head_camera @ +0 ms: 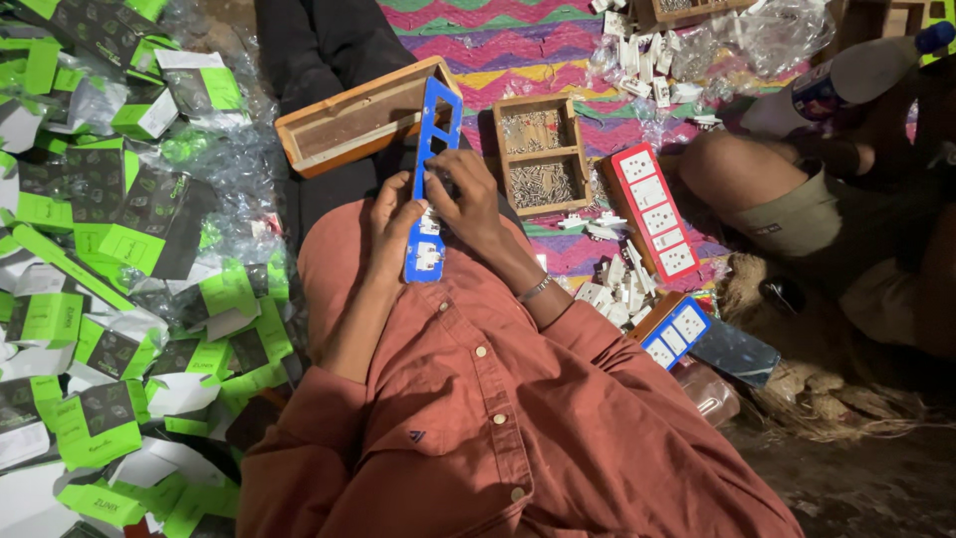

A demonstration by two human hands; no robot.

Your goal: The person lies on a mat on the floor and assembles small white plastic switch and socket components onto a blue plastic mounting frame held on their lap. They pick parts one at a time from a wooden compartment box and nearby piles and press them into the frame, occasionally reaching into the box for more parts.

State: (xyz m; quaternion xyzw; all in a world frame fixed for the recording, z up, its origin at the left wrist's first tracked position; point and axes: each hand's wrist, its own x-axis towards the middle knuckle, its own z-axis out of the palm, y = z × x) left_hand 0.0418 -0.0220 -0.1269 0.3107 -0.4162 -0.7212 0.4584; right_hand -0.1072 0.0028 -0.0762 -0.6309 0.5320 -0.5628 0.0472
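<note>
Step in hand: fitting white socket modules into a blue frame (430, 189), judged from the 2 filled openings at its lower end and the empty ones above.
Frame: long blue plate, centre of the frame, held near upright over the person's lap; its upper end overlaps the wooden box (351, 118).
Left hand (394, 217): fingers curled around the left edge of the frame, closed on it at mid-length.
Right hand (468, 204): fingers bent against the right edge and front of the frame, pressing near the white modules; whether a loose module sits under them cannot be told.
Next move, as a judgement: a steady grip from the left hand while the right seats a module squarely in the next empty opening.
Screw tray (539, 154): 2-compartment wooden tray, right of the frame, holding small metal screws.
Red strip (653, 211): finished red-edged plate with 5 white sockets, right of centre on the patterned mat (518, 45).
Loose modules (609, 289): white parts heaped below the red strip.
Cartons (110, 249): green-and-black boxes piled along the left of the frame.
Second person: a bent knee (737, 174) at upper right, apart from the hands.
</note>
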